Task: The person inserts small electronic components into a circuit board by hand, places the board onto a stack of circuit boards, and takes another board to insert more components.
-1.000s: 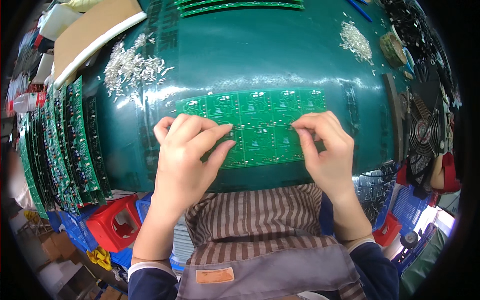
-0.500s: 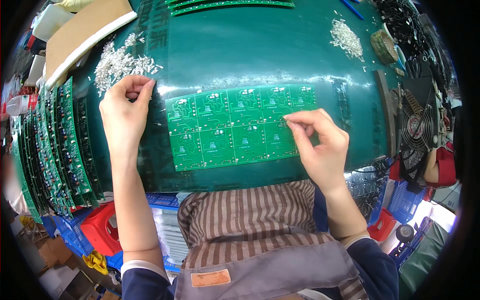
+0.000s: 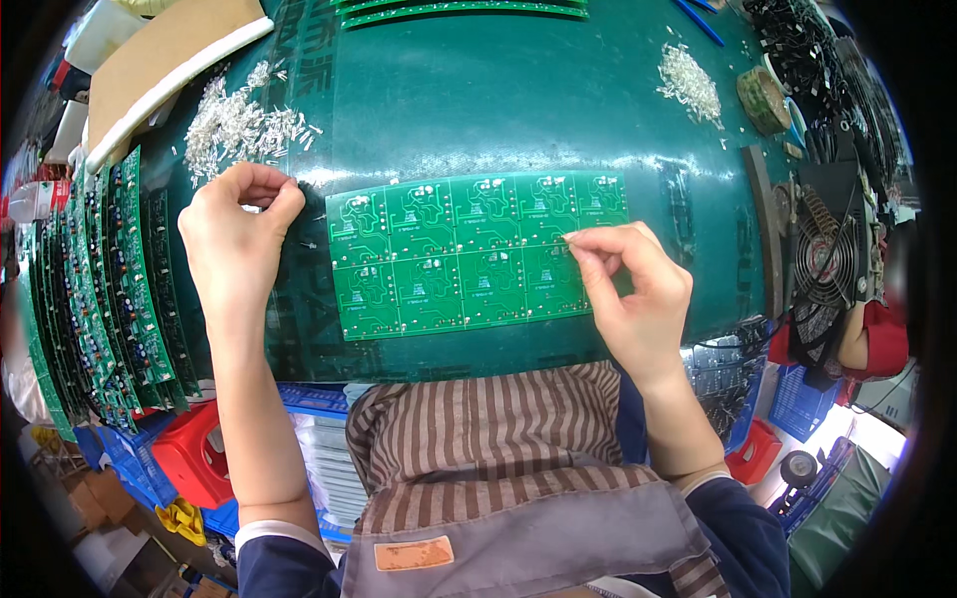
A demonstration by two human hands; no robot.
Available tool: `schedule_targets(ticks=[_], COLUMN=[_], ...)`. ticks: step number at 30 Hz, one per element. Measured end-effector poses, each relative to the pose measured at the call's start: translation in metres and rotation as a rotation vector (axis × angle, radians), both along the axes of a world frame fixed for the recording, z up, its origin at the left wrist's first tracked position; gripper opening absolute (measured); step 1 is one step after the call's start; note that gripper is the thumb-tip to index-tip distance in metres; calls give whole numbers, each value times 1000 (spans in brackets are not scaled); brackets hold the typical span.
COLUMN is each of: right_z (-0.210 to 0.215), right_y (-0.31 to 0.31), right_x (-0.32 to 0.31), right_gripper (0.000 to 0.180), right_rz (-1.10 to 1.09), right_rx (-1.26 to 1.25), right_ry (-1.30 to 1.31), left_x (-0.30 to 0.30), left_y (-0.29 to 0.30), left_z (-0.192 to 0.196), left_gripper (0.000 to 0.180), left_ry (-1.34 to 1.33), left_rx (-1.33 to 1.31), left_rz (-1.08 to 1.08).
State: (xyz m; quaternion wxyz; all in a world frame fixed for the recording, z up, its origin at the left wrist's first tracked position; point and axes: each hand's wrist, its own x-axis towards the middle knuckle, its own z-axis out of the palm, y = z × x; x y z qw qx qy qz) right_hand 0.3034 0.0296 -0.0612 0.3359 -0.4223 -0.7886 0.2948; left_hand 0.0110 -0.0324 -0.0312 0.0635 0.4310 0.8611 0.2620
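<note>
A green circuit board panel (image 3: 429, 274), marked off into several repeated sections, lies on the dark green mat in front of me. Over its right half, my right hand (image 3: 638, 284) pinches thumb and forefinger together, and a tiny pale part (image 3: 569, 237) shows at the tips. My left hand (image 3: 239, 234) is left of the panel with its fingers curled and the thumb pressed to them; whatever may be inside is hidden. Just beyond that hand spreads a pile of small clear parts (image 3: 234, 128).
Another pile of small clear parts (image 3: 690, 82) lies at the far right, near a round tape roll (image 3: 763, 100). Upright populated boards (image 3: 100, 289) line the left side. More green boards (image 3: 459, 14) sit at the far edge. A fan (image 3: 829, 254) stands right.
My left hand has shifted a little to the left and nearer to me, off the edge of the pile. The right hand stays over the same spot of the panel.
</note>
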Motion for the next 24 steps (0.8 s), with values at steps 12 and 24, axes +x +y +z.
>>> schedule_targets(ticks=[12,24], right_z=[4,8], right_y=[1,8], right_x=[3,6], right_gripper=[23,22], right_rz=[89,237], right_rx=[140,382], right_ry=[-74,-213], left_x=[-5,2], left_y=[-14,-34], left_z=[-2,-13], left_gripper=[14,14], left_ry=[-120,253], left_rx=[67,46], left_rz=[-26,-251])
